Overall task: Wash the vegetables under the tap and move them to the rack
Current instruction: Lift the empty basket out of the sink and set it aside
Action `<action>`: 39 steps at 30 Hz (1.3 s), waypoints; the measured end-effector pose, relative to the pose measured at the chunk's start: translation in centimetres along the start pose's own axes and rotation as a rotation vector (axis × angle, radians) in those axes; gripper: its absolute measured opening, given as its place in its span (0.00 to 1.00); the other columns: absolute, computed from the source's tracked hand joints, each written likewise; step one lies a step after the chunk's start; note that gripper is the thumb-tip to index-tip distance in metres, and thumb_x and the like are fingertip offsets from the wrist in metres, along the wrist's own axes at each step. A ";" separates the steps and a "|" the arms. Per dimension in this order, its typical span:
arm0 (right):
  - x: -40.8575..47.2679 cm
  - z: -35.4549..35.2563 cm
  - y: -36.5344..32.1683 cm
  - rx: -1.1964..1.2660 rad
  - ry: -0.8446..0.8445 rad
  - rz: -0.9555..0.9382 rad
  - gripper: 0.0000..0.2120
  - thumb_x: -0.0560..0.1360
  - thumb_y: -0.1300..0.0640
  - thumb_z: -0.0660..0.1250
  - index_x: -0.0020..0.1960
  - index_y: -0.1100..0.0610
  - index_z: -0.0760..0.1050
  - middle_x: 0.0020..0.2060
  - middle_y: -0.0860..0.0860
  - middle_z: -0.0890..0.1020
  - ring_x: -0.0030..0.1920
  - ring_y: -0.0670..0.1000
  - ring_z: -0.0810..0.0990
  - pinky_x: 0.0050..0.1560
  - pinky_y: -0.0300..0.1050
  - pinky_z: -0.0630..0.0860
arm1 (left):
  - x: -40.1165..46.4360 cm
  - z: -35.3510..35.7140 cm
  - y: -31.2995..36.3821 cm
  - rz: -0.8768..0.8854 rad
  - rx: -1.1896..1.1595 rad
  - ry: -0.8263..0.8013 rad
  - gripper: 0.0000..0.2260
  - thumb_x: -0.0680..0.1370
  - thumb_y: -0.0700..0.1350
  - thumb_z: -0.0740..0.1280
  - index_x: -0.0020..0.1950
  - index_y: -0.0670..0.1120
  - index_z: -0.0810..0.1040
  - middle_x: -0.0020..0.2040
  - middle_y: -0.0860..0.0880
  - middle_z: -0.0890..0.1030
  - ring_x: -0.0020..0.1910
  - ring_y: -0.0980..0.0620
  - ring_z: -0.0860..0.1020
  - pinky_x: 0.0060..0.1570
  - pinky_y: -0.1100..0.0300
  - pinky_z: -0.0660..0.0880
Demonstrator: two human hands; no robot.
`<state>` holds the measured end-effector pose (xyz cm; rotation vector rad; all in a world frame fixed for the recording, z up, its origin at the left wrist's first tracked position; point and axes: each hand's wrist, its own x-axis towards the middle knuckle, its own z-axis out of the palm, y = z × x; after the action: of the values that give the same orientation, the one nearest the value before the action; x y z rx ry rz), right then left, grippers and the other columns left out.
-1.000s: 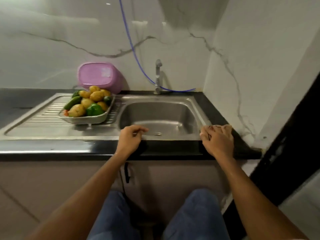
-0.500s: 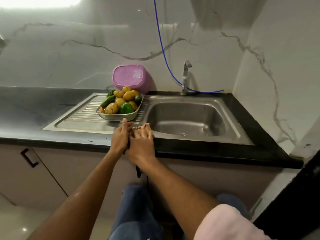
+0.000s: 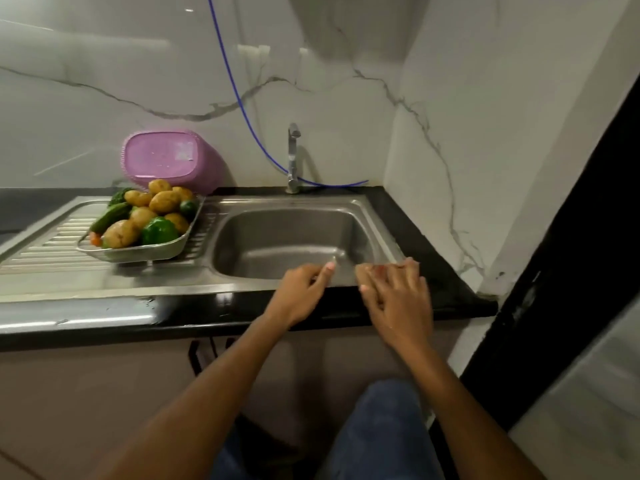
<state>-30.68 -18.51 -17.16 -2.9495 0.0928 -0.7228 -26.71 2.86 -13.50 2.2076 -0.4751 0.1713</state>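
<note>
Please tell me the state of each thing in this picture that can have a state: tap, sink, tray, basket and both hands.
tap: off, no water visible
sink basin: nothing in it
metal tray: on the drainboard, piled with vegetables
pink basket: tipped on its side against the wall
left hand: holds nothing, fingers loose
right hand: open, holds nothing

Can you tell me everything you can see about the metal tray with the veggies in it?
The metal tray is shiny steel, shallow, with rounded corners and sloping sides. It sits on the ribbed draining part of the sink, left of the basin, in front of a pink basket. It is heaped with potatoes, a green pepper, other green vegetables and something orange at its left edge. No hand touches it.
</note>
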 end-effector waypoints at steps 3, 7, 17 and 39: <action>0.1 -0.8 5.6 -0.103 0.060 0.168 0.27 0.82 0.39 0.49 0.73 0.47 0.74 0.70 0.60 0.72 0.74 0.65 0.65 0.75 0.65 0.61 | 2.4 3.5 3.1 0.086 0.036 -0.184 0.14 0.85 0.55 0.62 0.52 0.49 0.83 0.47 0.53 0.84 0.51 0.51 0.82 0.48 0.60 0.71; 1.3 0.0 8.2 -0.132 0.046 0.151 0.29 0.83 0.38 0.48 0.75 0.52 0.73 0.64 0.61 0.76 0.71 0.65 0.69 0.75 0.63 0.63 | 6.9 7.4 5.1 0.093 0.049 -0.297 0.16 0.84 0.49 0.63 0.71 0.49 0.78 0.69 0.49 0.79 0.68 0.50 0.76 0.69 0.56 0.70; 21.4 9.0 9.3 -0.028 -0.193 0.098 0.31 0.83 0.40 0.41 0.81 0.47 0.62 0.76 0.61 0.69 0.79 0.61 0.62 0.81 0.58 0.50 | 20.1 11.3 3.7 -0.042 0.278 -0.465 0.16 0.76 0.43 0.70 0.63 0.40 0.78 0.59 0.41 0.80 0.59 0.41 0.79 0.54 0.54 0.75; 41.6 17.6 8.4 0.006 -0.309 0.041 0.30 0.82 0.40 0.35 0.80 0.42 0.58 0.81 0.55 0.62 0.81 0.57 0.55 0.81 0.56 0.36 | 25.5 10.4 2.4 -0.037 0.415 -0.566 0.20 0.79 0.45 0.71 0.70 0.45 0.73 0.66 0.44 0.78 0.63 0.45 0.78 0.64 0.52 0.76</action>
<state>14.05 -28.86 -14.64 -3.0008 0.1241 -0.2551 -4.67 -13.59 -11.14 2.6666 -0.7572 -0.4253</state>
